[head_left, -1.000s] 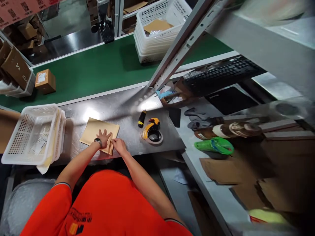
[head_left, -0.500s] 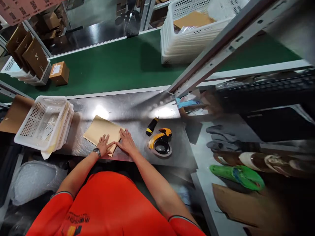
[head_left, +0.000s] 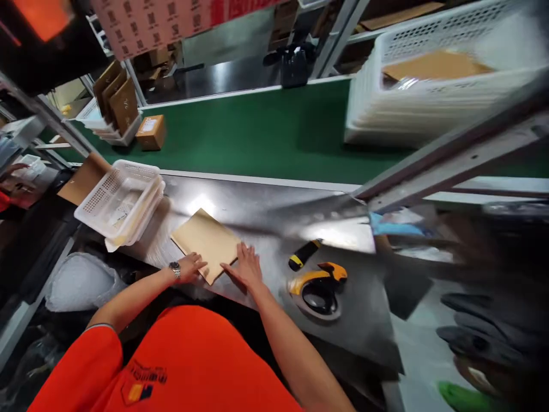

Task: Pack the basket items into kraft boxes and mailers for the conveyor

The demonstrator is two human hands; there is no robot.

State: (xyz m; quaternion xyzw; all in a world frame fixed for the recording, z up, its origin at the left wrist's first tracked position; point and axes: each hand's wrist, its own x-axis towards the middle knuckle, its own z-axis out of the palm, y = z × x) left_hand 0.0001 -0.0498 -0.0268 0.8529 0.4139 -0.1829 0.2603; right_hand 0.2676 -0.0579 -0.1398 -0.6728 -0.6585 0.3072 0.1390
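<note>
A flat tan kraft-paper envelope (head_left: pixel 207 243) lies on the metal worktable (head_left: pixel 274 212), one corner towards me. My left hand (head_left: pixel 191 267), with a watch at the wrist, touches its lower left edge, fingers stretched out. Along the right edge rests my right hand (head_left: pixel 247 266), its fingers flat and its thumb apart near the bottom corner. To the right lie a black and yellow utility knife (head_left: pixel 305 254) and a yellow and black tape dispenser (head_left: pixel 318 292).
Stacked white baskets (head_left: pixel 118 197) stand left of the envelope. Beyond the table runs a green conveyor (head_left: pixel 240 131) with a small carton (head_left: pixel 151 133) and a basket stack (head_left: pixel 381 114). A slanting metal post (head_left: pixel 450 154) rises at right. Another person's hand (head_left: pixel 15 169) shows far left.
My view has swung left, so the scene sits further right. The hands have moved apart, from the envelope's near corner out to its two side edges.
</note>
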